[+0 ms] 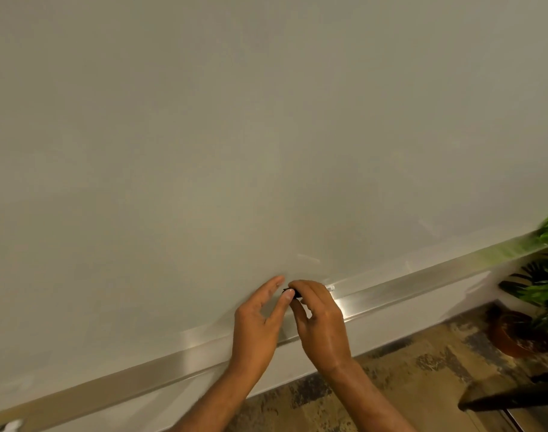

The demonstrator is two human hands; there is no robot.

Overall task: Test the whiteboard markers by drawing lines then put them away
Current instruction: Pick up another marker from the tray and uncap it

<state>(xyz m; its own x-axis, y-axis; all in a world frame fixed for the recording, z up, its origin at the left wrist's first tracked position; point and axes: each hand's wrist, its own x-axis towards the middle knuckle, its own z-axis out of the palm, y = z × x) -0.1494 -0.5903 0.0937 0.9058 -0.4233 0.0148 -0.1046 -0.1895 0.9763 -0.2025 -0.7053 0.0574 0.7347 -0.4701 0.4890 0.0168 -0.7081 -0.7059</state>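
A whiteboard (235, 120) fills most of the view, and I see no drawn lines on it. Along its lower edge runs a metal tray (422, 282). Just above the tray my right hand (319, 319) grips a whiteboard marker (329, 288); its pale end pokes out to the right of my fingers and its black cap end (290, 290) shows on the left. My left hand (260, 322) is at that cap end, thumb touching it and index finger stretched along the board. Most of the marker is hidden inside my right hand.
A potted green plant (541, 275) in a brown pot (516, 335) stands on the patterned floor at the right. A dark piece of furniture (509, 397) juts in at the lower right. A small white thing (14, 425) lies on the tray's far left end.
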